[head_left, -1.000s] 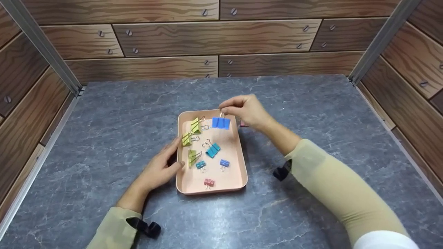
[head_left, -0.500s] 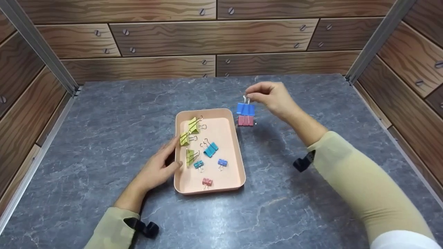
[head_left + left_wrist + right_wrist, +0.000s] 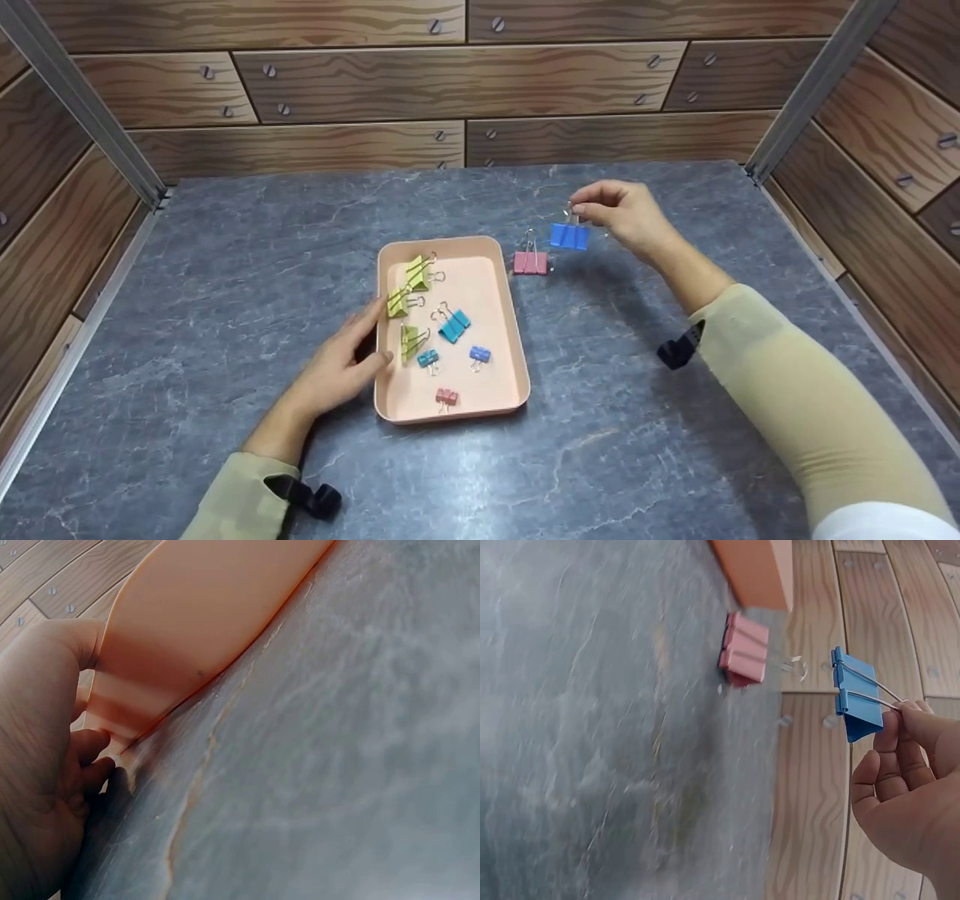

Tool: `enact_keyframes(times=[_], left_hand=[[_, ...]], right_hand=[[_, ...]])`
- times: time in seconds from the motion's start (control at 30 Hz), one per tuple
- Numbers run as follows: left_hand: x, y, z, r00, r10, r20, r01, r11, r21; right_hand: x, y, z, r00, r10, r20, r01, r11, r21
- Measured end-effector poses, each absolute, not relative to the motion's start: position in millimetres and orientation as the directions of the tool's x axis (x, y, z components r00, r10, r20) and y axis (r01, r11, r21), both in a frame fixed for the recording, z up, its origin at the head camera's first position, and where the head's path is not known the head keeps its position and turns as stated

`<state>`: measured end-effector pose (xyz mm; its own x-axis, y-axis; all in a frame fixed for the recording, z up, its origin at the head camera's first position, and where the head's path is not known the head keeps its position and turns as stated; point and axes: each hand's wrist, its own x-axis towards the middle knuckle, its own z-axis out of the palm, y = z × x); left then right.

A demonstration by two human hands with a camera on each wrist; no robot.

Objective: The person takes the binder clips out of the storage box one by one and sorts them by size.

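My right hand [image 3: 626, 217] pinches the wire handles of a large blue binder clip [image 3: 570, 237], which hangs over the table right of the tray. In the right wrist view, thumb and fingertips hold the handles of this blue clip [image 3: 859, 694], its body facing away from the palm. A pink binder clip [image 3: 530, 263] stands on the table by the tray's right wall, handles up. My left hand [image 3: 341, 367] holds the left rim of the peach tray [image 3: 517, 352]. Its thumb lies at the rim; in the left wrist view digits bend around the tray wall [image 3: 180, 622].
Inside the tray lie several green clips [image 3: 417, 274] along the left side, a teal clip [image 3: 454, 326], a small teal clip [image 3: 427, 358], a small blue clip [image 3: 480, 354] and a small pink clip [image 3: 447, 396]. Wood-patterned walls [image 3: 360, 82] enclose the dark marbled table [image 3: 262, 240].
My right hand has carried the blue clip from above the tray, past the pink clip, to the right. The pink clip is now more fully visible. My left hand stays at the rim.
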<state>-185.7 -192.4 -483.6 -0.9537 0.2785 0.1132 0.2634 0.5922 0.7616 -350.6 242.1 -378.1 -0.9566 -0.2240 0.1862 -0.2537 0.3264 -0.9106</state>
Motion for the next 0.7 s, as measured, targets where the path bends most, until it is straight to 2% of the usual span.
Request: enact_keyframes(times=[0.43,0.7], left_hand=[[-184.9,-192.6,-484.8,-0.951,0.281,0.130,0.276,0.582,0.765],[-186.3,-192.9,-484.2,-0.949,0.287,0.134,0.284,0.585,0.759]], right_hand=[[-364.7,260.0,-398.3,-0.976,-0.209,0.061,-0.131,0.342,-0.931],[-366.7,262.5,-406.0,-0.975,-0.221,0.037,-0.123,0.392,-0.912]])
